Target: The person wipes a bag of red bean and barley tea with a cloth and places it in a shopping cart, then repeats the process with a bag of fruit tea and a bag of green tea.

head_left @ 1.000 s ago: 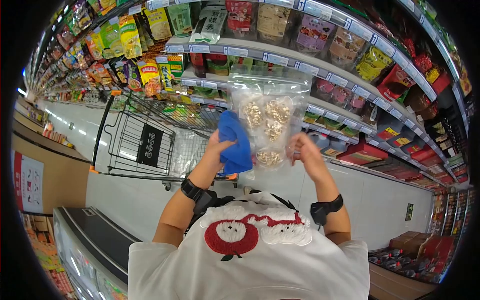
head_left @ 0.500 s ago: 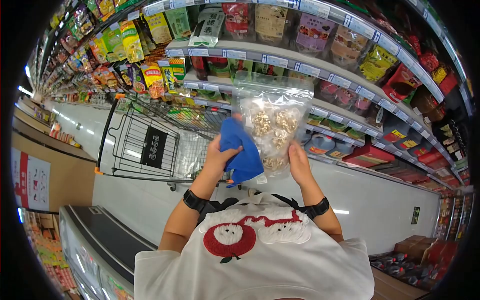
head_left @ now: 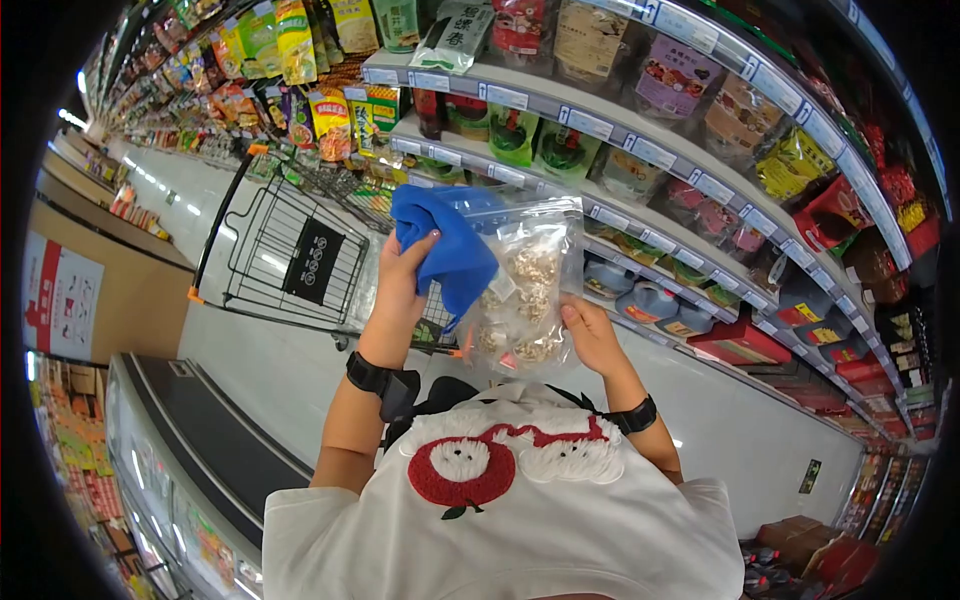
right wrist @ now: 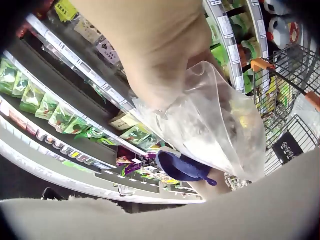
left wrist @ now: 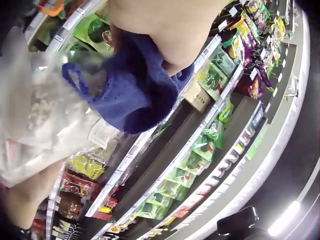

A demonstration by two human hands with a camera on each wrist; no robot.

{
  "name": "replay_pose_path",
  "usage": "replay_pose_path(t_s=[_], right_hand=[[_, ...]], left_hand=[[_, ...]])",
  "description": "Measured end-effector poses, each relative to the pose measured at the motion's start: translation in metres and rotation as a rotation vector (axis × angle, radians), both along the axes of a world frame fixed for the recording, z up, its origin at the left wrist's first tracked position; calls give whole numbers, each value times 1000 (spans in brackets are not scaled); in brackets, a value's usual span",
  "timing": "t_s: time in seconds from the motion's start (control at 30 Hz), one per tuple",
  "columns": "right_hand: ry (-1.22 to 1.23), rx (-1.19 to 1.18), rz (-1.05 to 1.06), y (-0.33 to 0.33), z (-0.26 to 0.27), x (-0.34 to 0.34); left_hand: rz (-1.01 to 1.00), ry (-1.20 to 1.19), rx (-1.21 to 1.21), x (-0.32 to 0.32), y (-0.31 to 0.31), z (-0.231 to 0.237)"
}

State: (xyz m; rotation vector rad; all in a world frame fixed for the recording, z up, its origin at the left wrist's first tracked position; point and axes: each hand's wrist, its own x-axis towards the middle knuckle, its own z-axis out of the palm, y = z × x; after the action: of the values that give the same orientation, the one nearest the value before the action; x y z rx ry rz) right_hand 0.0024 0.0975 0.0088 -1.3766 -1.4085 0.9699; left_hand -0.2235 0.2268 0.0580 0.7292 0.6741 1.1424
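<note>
Blue, soft-looking cloth (head_left: 445, 245) is bunched in the left hand (head_left: 402, 275), thumb bent over it, fingers curled round; from my remote head view it slants, with its lower end down and right. Behind it, in front of the person's chest, I see one clear, flat plastic zip bag (head_left: 545, 300) with at least four pale, crumbly clumps (head_left: 532, 262) inside. Its long axis leans slightly right as it runs away from the body, the zip end pointing at the grey, label-edged shelves (head_left: 545, 112). The right hand (head_left: 595, 340) pinches the bag's right edge, nearly closed. One white label (head_left: 503, 285) shows where cloth and bag overlap (I cannot tell which it belongs to). One black wire shopping cart (head_left: 312, 262) stands on the left; to the right, pale floor (head_left: 720, 410) lies open.
</note>
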Motion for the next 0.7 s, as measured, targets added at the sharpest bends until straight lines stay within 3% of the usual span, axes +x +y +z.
replay_pose_path(t_s=[0.2,0.47,0.7], right_hand=[[-23,-26,86,8,-13,6],[125,-108,76,11,-16,1],[-32,-120,65,9,-13,3]], left_hand=[[75,-19,8,-7,3,-10],[302,508,459,-8,0,-21],[542,400,366,-6,2,-15]])
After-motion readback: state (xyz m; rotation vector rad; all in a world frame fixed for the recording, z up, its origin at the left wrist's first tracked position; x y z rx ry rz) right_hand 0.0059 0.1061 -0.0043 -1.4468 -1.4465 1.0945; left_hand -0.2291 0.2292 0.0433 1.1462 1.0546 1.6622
